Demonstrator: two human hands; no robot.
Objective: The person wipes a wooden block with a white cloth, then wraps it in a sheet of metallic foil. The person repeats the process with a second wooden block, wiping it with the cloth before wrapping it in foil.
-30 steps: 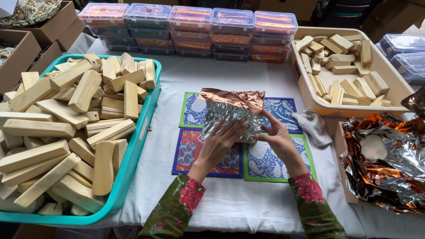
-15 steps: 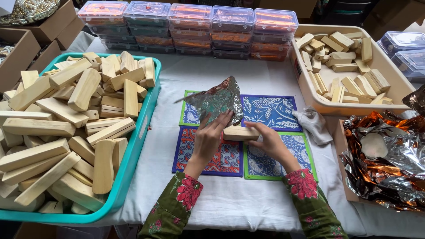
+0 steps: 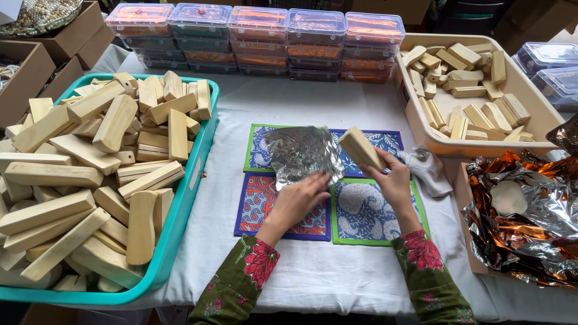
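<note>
My right hand holds a pale wooden block lifted above the patterned mats in the middle of the table. My left hand grips the lower edge of a crinkled silver foil sheet, which lies spread over the mats to the left of the block. The block is bare and apart from the foil.
A teal tray piled with wooden blocks fills the left. A beige bin with smaller blocks stands at the right rear. Stacked clear lidded boxes line the back. A heap of copper and silver foil lies at the right, a white cloth beside it.
The foil was folded around the block under both hands; now it lies spread open under my left hand, and my right hand has lifted the bare block to the right.
</note>
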